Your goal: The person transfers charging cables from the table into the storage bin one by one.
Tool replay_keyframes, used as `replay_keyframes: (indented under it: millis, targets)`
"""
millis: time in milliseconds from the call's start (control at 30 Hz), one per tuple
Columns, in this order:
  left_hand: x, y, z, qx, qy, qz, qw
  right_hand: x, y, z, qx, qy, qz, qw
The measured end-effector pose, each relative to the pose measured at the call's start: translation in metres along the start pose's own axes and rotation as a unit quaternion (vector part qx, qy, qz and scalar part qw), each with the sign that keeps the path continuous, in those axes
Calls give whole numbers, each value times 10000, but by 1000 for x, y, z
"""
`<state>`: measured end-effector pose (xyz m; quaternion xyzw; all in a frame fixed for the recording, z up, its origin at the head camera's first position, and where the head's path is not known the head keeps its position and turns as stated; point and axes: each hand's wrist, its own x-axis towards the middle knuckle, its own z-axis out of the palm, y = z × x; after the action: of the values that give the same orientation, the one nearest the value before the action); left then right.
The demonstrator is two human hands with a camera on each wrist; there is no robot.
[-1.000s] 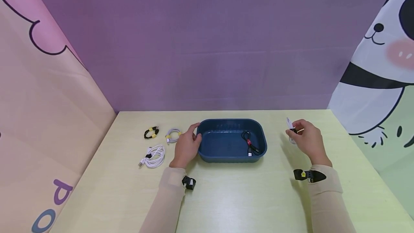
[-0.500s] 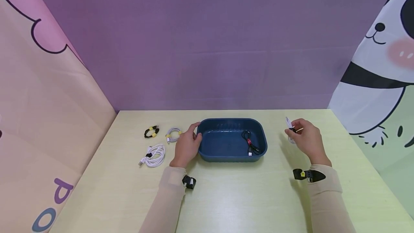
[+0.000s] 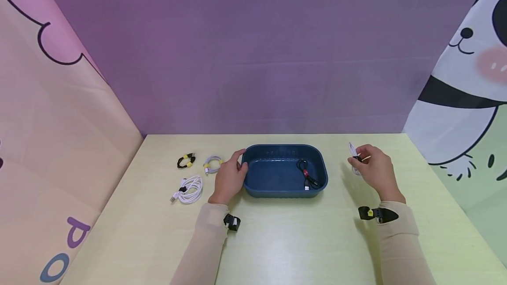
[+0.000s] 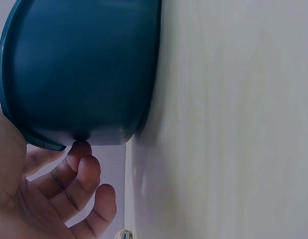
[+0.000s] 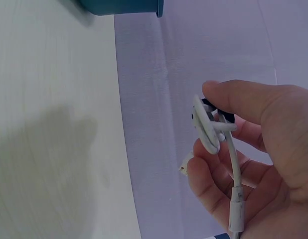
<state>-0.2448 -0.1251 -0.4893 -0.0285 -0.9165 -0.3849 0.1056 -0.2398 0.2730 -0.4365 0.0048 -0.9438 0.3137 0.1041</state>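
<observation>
A blue tray (image 3: 273,195) stands on the table, with a black cable tied in red (image 3: 305,173) lying in its right part. My left hand (image 3: 229,181) grips the tray's left end; in the left wrist view the hand (image 4: 54,189) has its thumb side at the rim and curled fingers against the outer wall. Right of the tray, above the table, my right hand (image 3: 376,171) pinches a coiled white cable (image 3: 352,149) with a black tie. The right wrist view shows the cable (image 5: 208,130) between thumb and fingers of the hand (image 5: 258,149).
Left of the tray lie a black cable with yellow ties (image 3: 186,161), a white cable with yellow ties (image 3: 213,164) and a larger white cable coil (image 3: 192,191). A purple cloth (image 3: 273,56) hangs behind the table (image 3: 285,241), with printed cloths at both sides.
The right hand, holding the white cable, has shifted very slightly left. The left hand keeps its place on the tray.
</observation>
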Motion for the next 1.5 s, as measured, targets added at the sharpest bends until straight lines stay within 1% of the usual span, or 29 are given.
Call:
replay_keyframes:
  millis: [133, 367, 633, 800, 1100, 1500]
  targets:
    - [0, 0, 0, 18, 24, 54, 10000, 0, -1, -1, -10, 28, -39, 10000]
    - [1, -1, 0, -15, 1, 38, 10000, 0, -4, -2, -25, 38, -66, 10000]
    - [1, -1, 0, -23, 19, 93, 10000, -1, -4, -2, -3, 85, -93, 9999]
    - [1, -1, 0, -40, 13, 83, 10000, -1, -3, -3, -9, 113, -98, 9999]
    - [2, -1, 2, 25, 43, 54, 10000, -1, -5, -4, -26, 158, -229, 9996]
    - [2, -1, 1, -3, 16, 27, 10000, -2, -9, -3, -2, 115, -197, 9997]
